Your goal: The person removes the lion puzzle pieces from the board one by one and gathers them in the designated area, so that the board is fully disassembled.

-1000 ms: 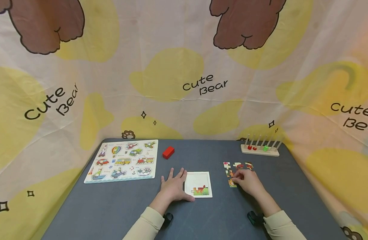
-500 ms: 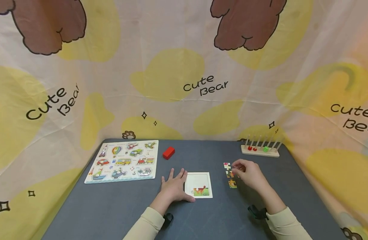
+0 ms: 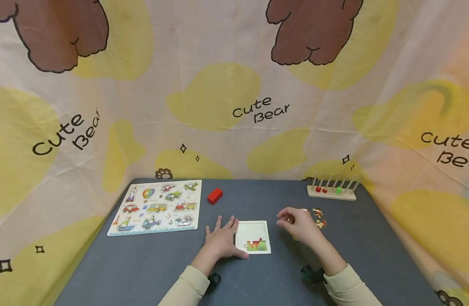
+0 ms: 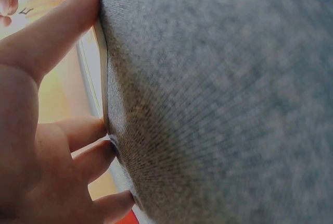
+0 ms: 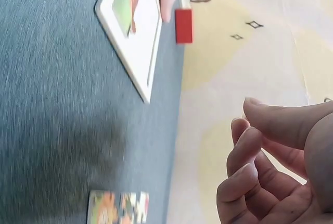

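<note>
My left hand rests on the table with fingers spread, thumb and fingers against the near-left edges of a small white puzzle tray. In the left wrist view the thumb touches the tray's edge. Inside the tray, at its near right, lies a joined picture section in green and orange. My right hand hovers above the loose jigsaw pieces, its fingers loosely curled. In the right wrist view thumb and index tips are close together, and no piece shows between them. The hand hides several pieces in the head view.
A vehicle puzzle board lies at the left. A red block sits behind the tray. At the back right stands a wooden peg rack with red and green beads. A printed curtain hangs behind the table.
My right hand first moved slightly back over the loose pieces, then left towards the tray, uncovering the right-hand pieces and covering the left-hand ones. The left hand and tray stayed in place.
</note>
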`<state>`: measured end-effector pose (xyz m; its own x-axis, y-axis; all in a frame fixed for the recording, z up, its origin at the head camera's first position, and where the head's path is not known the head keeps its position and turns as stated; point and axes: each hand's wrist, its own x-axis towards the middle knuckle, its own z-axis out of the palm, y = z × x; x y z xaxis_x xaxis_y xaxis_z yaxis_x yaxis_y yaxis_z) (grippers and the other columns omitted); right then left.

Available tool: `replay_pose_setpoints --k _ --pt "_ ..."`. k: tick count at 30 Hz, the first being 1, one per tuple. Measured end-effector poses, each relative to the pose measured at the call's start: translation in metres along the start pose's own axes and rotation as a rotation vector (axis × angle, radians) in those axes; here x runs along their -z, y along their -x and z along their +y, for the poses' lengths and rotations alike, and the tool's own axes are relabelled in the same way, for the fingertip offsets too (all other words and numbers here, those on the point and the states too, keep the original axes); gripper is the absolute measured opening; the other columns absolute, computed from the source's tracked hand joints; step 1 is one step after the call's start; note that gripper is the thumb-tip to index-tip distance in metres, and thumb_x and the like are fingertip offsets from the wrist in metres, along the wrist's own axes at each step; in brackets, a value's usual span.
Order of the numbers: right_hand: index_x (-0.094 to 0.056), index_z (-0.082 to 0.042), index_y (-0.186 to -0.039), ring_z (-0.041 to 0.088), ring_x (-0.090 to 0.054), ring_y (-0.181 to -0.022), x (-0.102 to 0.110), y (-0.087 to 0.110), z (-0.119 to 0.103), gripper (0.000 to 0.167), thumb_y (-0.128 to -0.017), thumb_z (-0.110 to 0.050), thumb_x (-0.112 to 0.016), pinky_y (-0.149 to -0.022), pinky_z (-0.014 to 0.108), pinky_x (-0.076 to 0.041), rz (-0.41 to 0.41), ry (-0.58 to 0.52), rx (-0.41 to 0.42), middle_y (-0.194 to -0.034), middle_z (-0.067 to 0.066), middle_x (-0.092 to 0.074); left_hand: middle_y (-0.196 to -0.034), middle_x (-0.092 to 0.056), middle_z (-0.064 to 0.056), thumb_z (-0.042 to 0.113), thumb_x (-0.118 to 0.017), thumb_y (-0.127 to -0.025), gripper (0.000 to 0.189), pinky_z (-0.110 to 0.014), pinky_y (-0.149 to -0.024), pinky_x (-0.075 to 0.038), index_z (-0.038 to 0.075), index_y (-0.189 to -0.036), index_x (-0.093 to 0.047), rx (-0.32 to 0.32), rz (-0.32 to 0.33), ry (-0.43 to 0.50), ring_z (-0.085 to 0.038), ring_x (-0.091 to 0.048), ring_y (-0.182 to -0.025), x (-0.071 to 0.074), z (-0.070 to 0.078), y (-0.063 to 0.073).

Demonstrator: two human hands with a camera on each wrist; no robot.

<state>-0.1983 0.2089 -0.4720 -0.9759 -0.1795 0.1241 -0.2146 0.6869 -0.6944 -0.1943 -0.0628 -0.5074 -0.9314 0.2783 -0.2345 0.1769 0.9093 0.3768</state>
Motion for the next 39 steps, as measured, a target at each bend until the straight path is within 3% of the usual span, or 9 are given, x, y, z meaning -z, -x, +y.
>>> replay_pose_setpoints --k 10,19,29,39 --pt "-0.074 -0.008 -0.099 0.013 -0.055 -0.069 -0.025 -0.004 -0.012 0.013 -0.087 -0.011 -0.079 -0.057 0.024 -0.047 -0.051 -0.045 -0.010 -0.081 -0.004 -0.066 -0.165 -0.032 -0.004 0.065 -0.087 -0.063 0.118 -0.077 -0.113 -0.014 0.015 -0.157 -0.038 0.005 0.013 -0.002 -0.044 -0.014 -0.154 -0.002 -0.001 -0.002" --pt "-0.074 -0.008 -0.100 0.012 -0.055 -0.068 -0.045 -0.004 -0.018 0.013 -0.088 -0.012 -0.078 -0.057 0.023 -0.047 -0.126 -0.091 0.046 -0.080 -0.006 -0.066 -0.165 -0.032 -0.004 0.066 -0.087 -0.062 0.118 -0.078 -0.112 -0.014 0.015 -0.157 -0.038 0.007 0.005 -0.010 -0.045 -0.014 -0.154 -0.003 -0.002 -0.002" --pt "-0.072 -0.008 -0.102 0.008 -0.055 -0.066 -0.066 -0.005 -0.021 0.015 -0.089 -0.013 -0.077 -0.060 0.024 -0.046 -0.282 -0.070 0.105 -0.080 -0.006 -0.066 -0.166 -0.030 -0.003 0.067 -0.086 -0.063 0.118 -0.078 -0.112 -0.014 0.016 -0.158 -0.037 -0.004 -0.003 -0.012 -0.044 -0.013 -0.155 -0.002 -0.002 -0.001" --pt "-0.073 -0.008 -0.102 0.006 -0.051 -0.067 -0.083 -0.007 -0.018 0.020 -0.084 -0.009 -0.081 -0.061 0.024 -0.043 -0.362 -0.001 0.141 -0.077 -0.006 -0.060 -0.166 -0.031 -0.004 0.066 -0.086 -0.064 0.118 -0.078 -0.112 -0.013 0.015 -0.158 -0.037 -0.012 0.005 -0.006 -0.044 -0.013 -0.155 -0.001 -0.003 -0.001"
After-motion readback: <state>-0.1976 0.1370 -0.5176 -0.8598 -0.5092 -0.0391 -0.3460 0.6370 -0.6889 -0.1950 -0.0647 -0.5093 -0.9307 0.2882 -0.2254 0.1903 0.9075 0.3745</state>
